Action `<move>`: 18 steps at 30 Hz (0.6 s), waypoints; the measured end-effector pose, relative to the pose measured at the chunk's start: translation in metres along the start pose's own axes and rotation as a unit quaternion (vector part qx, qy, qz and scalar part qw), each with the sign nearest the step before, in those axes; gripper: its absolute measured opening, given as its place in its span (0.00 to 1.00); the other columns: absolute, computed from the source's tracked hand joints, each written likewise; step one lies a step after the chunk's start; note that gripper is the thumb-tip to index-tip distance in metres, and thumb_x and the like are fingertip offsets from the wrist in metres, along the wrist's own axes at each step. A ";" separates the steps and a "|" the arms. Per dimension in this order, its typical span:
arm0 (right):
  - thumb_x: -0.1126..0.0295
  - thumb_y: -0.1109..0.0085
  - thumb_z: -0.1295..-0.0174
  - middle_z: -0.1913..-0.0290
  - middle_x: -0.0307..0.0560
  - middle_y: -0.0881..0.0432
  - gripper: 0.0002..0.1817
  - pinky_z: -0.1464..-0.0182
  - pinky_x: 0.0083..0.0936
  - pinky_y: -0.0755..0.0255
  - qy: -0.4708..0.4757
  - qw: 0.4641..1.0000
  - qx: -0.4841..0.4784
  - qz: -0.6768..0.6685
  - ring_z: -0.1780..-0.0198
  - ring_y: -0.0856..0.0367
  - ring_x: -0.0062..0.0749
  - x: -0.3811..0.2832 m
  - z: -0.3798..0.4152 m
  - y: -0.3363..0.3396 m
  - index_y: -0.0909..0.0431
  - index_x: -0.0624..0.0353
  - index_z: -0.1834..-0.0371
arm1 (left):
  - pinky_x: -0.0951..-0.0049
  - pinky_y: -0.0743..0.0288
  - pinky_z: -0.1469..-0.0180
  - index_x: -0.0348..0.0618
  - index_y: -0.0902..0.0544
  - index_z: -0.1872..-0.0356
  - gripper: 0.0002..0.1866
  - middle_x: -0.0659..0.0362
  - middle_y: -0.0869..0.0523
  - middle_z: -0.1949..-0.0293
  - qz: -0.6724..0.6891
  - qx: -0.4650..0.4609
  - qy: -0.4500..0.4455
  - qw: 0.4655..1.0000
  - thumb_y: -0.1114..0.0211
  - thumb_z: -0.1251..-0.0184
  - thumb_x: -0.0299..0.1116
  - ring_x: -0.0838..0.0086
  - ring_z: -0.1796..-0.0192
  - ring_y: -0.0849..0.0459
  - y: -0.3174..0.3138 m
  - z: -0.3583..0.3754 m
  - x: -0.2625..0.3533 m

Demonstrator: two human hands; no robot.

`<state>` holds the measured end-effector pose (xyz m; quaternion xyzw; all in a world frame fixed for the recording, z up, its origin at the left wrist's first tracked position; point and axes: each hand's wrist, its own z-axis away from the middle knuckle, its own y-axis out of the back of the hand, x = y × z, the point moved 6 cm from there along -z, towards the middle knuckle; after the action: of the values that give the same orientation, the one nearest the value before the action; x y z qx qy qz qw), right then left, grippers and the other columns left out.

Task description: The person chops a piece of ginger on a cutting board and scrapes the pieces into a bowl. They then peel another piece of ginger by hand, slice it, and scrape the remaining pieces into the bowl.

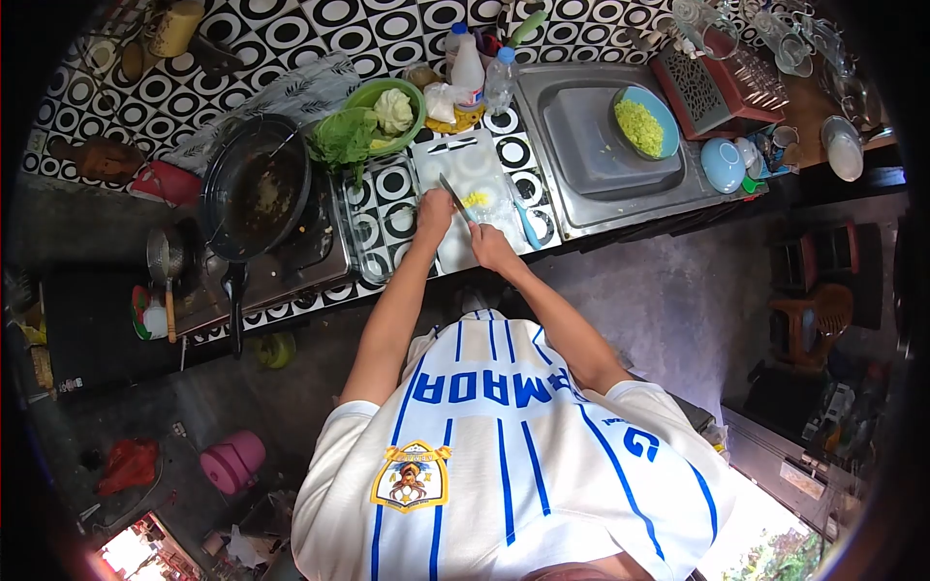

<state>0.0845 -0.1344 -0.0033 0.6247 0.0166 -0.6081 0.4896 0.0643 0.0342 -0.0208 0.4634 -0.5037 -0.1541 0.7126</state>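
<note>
A knife point(454, 193) lies across a translucent cutting board point(465, 237), its handle in my right hand point(494, 246). My right fingers are wrapped round that handle. At the board's left side, my left hand point(436, 211) is closed, and what it holds, if anything, is too small to make out. Small yellow chopped pieces point(475, 199) lie on the board just right of the blade. A blue-handled utensil point(528, 227) rests along the board's right edge.
On the left, a large black pan point(258, 189) sits on the stove. Behind my hands stand a green bowl point(417, 101) of leafy vegetables and several bottles. A blue bowl point(668, 123) of chopped green pieces rests on an upturned tray point(596, 174) at the sink.
</note>
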 end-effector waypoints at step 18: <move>0.50 0.58 0.24 0.66 0.77 0.20 0.32 0.57 0.53 0.26 -0.084 0.994 -0.070 0.016 0.62 0.19 0.72 0.039 0.068 0.030 0.22 0.74 0.66 | 0.53 0.19 0.55 0.35 0.13 0.71 0.06 0.41 0.13 0.65 0.008 -0.004 0.018 1.000 0.27 0.50 0.26 0.47 0.59 0.13 -0.009 0.003 -0.006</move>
<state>0.0626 -0.2157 -0.0011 0.5355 0.0082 -0.6481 0.5415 0.0614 0.0321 -0.0309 0.4598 -0.4934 -0.1419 0.7245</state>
